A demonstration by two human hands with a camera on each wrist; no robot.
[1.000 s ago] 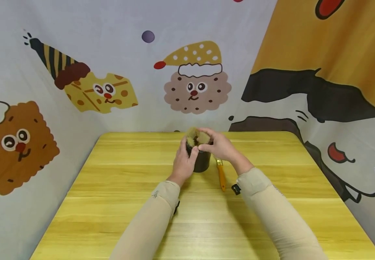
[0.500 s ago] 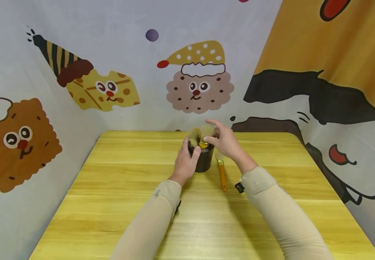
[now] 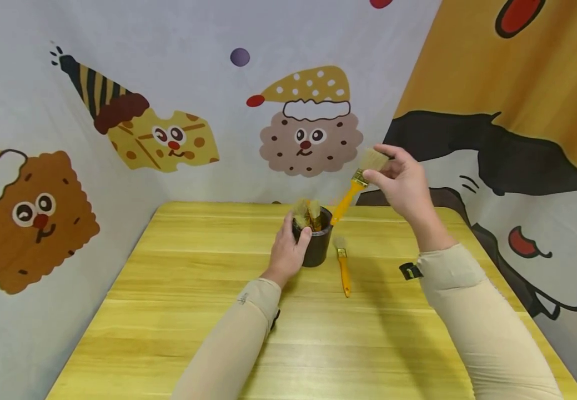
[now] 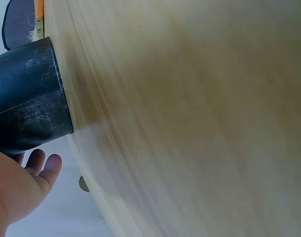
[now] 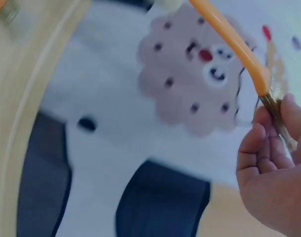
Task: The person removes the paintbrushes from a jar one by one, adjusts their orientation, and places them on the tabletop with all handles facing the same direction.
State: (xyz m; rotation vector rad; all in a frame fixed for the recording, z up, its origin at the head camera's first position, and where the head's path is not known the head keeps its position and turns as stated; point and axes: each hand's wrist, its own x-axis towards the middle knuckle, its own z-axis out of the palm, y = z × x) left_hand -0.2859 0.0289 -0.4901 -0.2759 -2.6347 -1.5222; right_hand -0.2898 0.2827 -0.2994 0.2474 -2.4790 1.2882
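My left hand point(image 3: 287, 247) grips the side of a black cylindrical cup point(image 3: 315, 250) standing on the table, thumb near its rim. Bristle ends of other paintbrushes point(image 3: 314, 214) poke out of the cup. To the right and higher, my right hand point(image 3: 404, 180) pinches a flat paintbrush point(image 3: 348, 201) around its metal ferrule and bristles. Its orange handle slants down to the left, the tip close to the cup's rim. In the left wrist view the cup point(image 4: 32, 94) hides part of the left fingers. The right wrist view shows thumb and fingertips on the ferrule point(image 5: 271, 103).
A narrower orange-handled paintbrush point(image 3: 344, 272) lies on the wooden table point(image 3: 193, 311) just right of the cup, bristles pointing away. Behind the table's far edge hangs a cloth backdrop point(image 3: 208, 183) printed with cartoon figures.
My right hand has drawn a paintbrush up out of the cup, moving up and to the right. The left hand stays on the cup, and the brush on the table has not moved.
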